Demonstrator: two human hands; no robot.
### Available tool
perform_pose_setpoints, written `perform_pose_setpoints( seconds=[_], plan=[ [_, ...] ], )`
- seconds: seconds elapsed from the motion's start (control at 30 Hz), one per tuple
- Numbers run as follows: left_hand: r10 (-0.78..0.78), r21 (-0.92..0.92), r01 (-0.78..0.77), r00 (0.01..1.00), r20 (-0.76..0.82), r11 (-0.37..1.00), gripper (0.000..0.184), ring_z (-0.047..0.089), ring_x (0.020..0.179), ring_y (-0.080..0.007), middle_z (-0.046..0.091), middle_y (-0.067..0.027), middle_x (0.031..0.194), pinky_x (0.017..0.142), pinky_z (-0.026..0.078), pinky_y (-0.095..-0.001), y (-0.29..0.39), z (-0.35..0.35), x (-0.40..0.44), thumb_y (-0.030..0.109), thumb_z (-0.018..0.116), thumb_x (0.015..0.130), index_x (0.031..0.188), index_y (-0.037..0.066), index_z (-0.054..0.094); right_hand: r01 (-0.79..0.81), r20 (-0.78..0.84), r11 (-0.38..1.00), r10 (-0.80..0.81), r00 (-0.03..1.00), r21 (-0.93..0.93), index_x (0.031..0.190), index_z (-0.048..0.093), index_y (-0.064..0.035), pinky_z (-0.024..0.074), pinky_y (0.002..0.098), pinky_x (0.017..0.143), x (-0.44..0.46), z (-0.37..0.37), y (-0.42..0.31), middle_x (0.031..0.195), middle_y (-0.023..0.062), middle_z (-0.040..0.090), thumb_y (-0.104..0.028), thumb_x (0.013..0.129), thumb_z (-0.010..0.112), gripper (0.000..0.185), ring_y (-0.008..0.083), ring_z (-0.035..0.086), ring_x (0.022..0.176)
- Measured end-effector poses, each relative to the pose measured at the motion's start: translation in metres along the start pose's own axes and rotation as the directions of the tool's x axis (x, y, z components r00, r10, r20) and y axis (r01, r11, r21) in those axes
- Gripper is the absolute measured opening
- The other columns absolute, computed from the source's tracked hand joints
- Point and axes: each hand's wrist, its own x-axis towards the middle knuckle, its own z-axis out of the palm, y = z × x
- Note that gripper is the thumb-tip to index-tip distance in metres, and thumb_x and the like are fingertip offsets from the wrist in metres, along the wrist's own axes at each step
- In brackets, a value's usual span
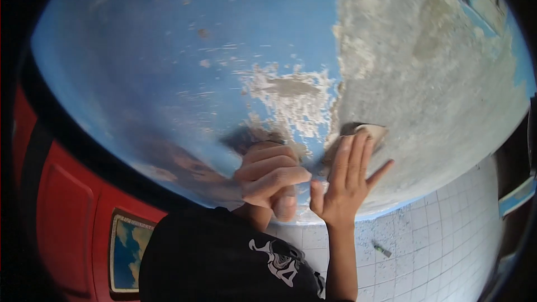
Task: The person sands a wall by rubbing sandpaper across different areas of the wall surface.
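A wall of peeling blue paint (184, 33) and bare grey plaster (403, 61) fills the head view. My right hand (349, 176) lies against the plaster near the paint's broken edge. Its middle fingers press on a curled piece of sandpaper (377, 133), dark on one side and tan on the other; the thumb and little finger stick out. To its left, my left hand (271, 176) is closed with curled fingers close to the wall. Whatever it may hold is hidden behind the knuckles. Just above it is a whitish scraped patch (296, 100).
Below the wall is a white tiled floor (442, 240) with scattered flakes, and a small green-and-dark object (382, 249) lies there. A red panel (67, 212) with a framed blue picture (127, 251) stands at left. A light box-like fitting (484, 0) is at upper right.
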Motion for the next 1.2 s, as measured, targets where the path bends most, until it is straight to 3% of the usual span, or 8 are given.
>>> perform_pose_setpoints(
  seconds=[0.23, 0.3, 0.37, 0.9, 0.97, 1.07, 1.13, 1.2],
  plan=[
    [0.005, -0.102, -0.010, 0.999, -0.048, 0.995, 0.036, 0.041, 0.032, -0.0136, 0.047, -0.0038, 0.044, 0.031, 0.032, -0.0255, -0.006, -0.007, -0.004, 0.024, 0.039, 0.087, 0.067, -0.002, 0.056, -0.185, 0.211, 0.981, 0.169, 0.963, 0.058, 0.131, 0.043, -0.0091, 0.0001, 0.0620, 0.103, -0.097, 0.044, 0.016, 0.137, 0.0083, 0.039, -0.048, 0.085, 0.043, 0.060, 0.0239, 0.034, 0.129],
    [0.025, -0.104, -0.022, 0.999, 0.030, 0.994, 0.037, 0.038, 0.032, -0.0130, 0.047, -0.0044, 0.046, 0.030, 0.030, -0.0252, -0.009, -0.014, -0.006, 0.024, 0.037, 0.088, 0.069, -0.001, 0.055, -0.090, 0.140, 0.993, 0.078, 0.987, 0.081, 0.128, 0.044, -0.0019, -0.0063, 0.0608, 0.103, -0.062, 0.033, 0.005, 0.135, 0.0182, 0.039, -0.047, 0.085, 0.041, 0.062, 0.0315, 0.031, 0.130],
    [0.076, -0.120, -0.076, 0.997, -0.010, 0.990, 0.038, 0.037, 0.032, -0.0128, 0.047, -0.0053, 0.046, 0.030, 0.029, -0.0253, -0.012, -0.011, -0.012, 0.024, 0.035, 0.088, 0.068, -0.001, 0.055, -0.064, 0.029, 0.985, 0.060, 0.998, 0.160, 0.131, 0.044, -0.0159, 0.0055, 0.0606, 0.103, -0.013, 0.002, -0.009, 0.139, 0.0001, 0.038, -0.046, 0.082, 0.049, 0.058, 0.0165, 0.032, 0.129],
    [0.014, -0.075, -0.010, 0.999, 0.052, 0.997, 0.039, 0.036, 0.032, -0.0121, 0.042, -0.0027, 0.047, 0.032, 0.028, -0.0235, -0.012, -0.020, -0.005, 0.027, 0.029, 0.087, 0.062, 0.003, 0.047, 0.004, -0.036, 0.981, 0.003, 0.999, 0.192, 0.135, 0.039, -0.0205, 0.0157, 0.0555, 0.105, -0.022, 0.025, -0.009, 0.141, -0.0048, 0.034, -0.047, 0.082, 0.049, 0.060, 0.0106, 0.031, 0.129],
    [0.003, -0.096, 0.004, 0.998, 0.069, 0.995, 0.039, 0.036, 0.032, -0.0126, 0.042, -0.0029, 0.046, 0.031, 0.028, -0.0242, -0.012, -0.021, -0.005, 0.027, 0.029, 0.087, 0.062, 0.004, 0.047, -0.023, 0.160, 0.995, 0.008, 0.987, 0.094, 0.131, 0.045, -0.0197, -0.0048, 0.0602, 0.104, -0.074, 0.048, 0.007, 0.135, 0.0025, 0.043, -0.054, 0.084, 0.041, 0.058, 0.0178, 0.035, 0.127],
    [-0.008, -0.102, 0.020, 0.993, 0.116, 0.995, 0.039, 0.036, 0.032, -0.0129, 0.040, -0.0025, 0.044, 0.031, 0.029, -0.0246, -0.012, -0.023, -0.004, 0.027, 0.029, 0.087, 0.062, 0.004, 0.047, -0.097, 0.298, 0.988, 0.057, 0.953, 0.119, 0.131, 0.044, -0.0193, -0.0045, 0.0606, 0.104, -0.092, 0.052, 0.013, 0.135, 0.0033, 0.042, -0.058, 0.082, 0.040, 0.062, 0.0180, 0.034, 0.128],
    [-0.008, -0.109, 0.016, 0.997, 0.078, 0.994, 0.040, 0.035, 0.031, -0.0128, 0.040, -0.0023, 0.044, 0.031, 0.029, -0.0244, -0.014, -0.019, -0.005, 0.027, 0.029, 0.087, 0.061, 0.003, 0.047, -0.010, 0.130, 0.985, -0.013, 0.991, 0.174, 0.131, 0.044, -0.0198, -0.0037, 0.0610, 0.104, -0.052, 0.041, 0.006, 0.137, 0.0017, 0.040, -0.059, 0.082, 0.039, 0.064, 0.0170, 0.033, 0.129],
    [-0.014, -0.113, 0.019, 0.999, 0.042, 0.993, 0.040, 0.035, 0.031, -0.0127, 0.039, -0.0021, 0.043, 0.031, 0.028, -0.0241, -0.013, -0.019, -0.006, 0.027, 0.029, 0.087, 0.061, 0.003, 0.048, -0.026, 0.015, 0.951, 0.022, 1.000, 0.309, 0.135, 0.037, -0.0227, 0.0169, 0.0542, 0.104, 0.003, 0.010, -0.012, 0.141, -0.0082, 0.033, -0.054, 0.082, 0.045, 0.062, 0.0099, 0.029, 0.130]
  ],
)
